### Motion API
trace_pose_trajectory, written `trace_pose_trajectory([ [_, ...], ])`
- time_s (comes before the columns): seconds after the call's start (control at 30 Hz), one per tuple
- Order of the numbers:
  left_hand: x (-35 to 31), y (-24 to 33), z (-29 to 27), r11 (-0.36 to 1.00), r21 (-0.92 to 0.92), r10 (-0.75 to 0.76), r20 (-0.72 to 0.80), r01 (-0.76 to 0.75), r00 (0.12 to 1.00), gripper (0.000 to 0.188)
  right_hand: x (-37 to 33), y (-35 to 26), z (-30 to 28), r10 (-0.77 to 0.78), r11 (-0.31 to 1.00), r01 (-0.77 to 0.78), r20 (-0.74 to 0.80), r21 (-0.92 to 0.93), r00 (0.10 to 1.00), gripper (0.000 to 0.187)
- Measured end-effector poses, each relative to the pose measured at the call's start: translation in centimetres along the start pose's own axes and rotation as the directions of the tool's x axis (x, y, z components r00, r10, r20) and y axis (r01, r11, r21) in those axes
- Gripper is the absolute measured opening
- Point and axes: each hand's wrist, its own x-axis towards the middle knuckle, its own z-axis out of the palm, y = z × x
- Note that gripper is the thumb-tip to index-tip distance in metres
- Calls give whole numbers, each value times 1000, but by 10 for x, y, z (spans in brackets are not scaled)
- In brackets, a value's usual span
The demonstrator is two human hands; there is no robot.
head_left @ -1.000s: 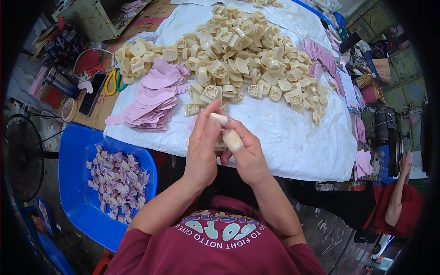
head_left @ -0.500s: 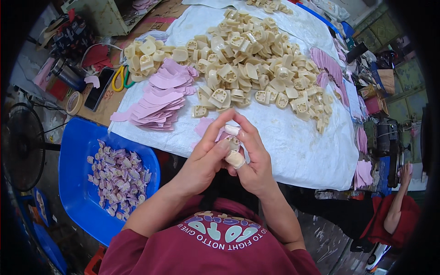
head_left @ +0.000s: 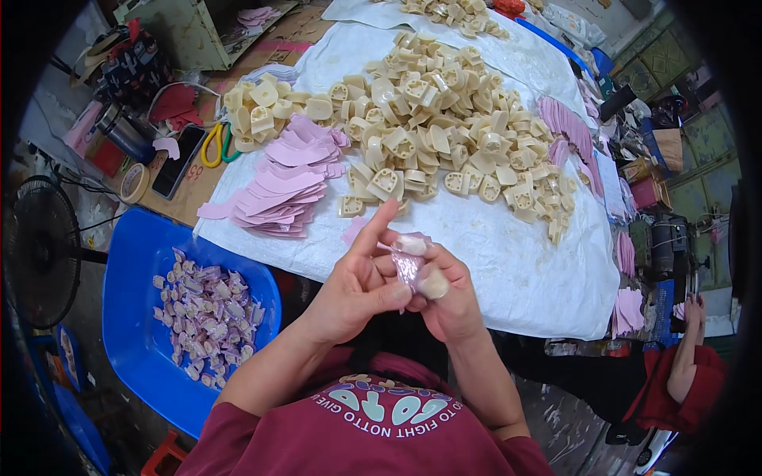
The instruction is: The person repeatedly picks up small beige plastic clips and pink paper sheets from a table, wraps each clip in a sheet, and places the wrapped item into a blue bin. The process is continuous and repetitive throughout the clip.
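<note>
Above the near table edge, both hands meet around a small shoe heel wrapped in shiny pink sheet (head_left: pixel 408 268). My right hand (head_left: pixel 451 300) grips it between thumb and forefinger, both tipped with whitish coverings. My left hand (head_left: pixel 353 284) pinches its near side with the thumb, while the left forefinger points up and away. The fingers hide much of the piece. Just beyond the hands lies a loose pink cut piece (head_left: pixel 354 230), partly covered by them. Farther back is a large heap of bare cream plastic heels (head_left: pixel 444 119).
A fanned stack of pink pieces (head_left: pixel 278 186) lies left on the white cloth (head_left: pixel 548 278). The blue tub (head_left: pixel 131 341) at lower left holds many pink-wrapped heels (head_left: pixel 210 313). Scissors (head_left: pixel 213 145), a phone (head_left: pixel 178 163) and a fan (head_left: pixel 40 250) are left. Another person's arm (head_left: pixel 689 349) is at right.
The heel has turned in my fingers: its cream hollow side showed before, now its pink side does. My left forefinger has come away from the right one. The view has shifted slightly.
</note>
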Motion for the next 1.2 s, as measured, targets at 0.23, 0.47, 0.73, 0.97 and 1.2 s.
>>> trace_pose_trajectory([
  [0.23,2,2,-6,864,475,171,30,-164,985,91,3,0,6,-47,999,45,-108,-19,993,34],
  [0.47,14,19,-10,-18,872,56,489,-489,870,82,-13,-7,-22,141,966,-188,-250,-175,958,24],
  [0.73,7,32,-6,-67,894,70,446,-442,892,64,-23,-8,-14,-2,954,-59,-203,-293,979,17],
  [0.97,11,26,4,-49,912,208,409,-408,889,46,-20,-24,-13,-132,881,42,-159,-472,978,18],
  [1.2,14,2,15,-93,945,346,326,-314,880,41,-20,-18,-3,-357,662,108,-185,-742,916,19],
])
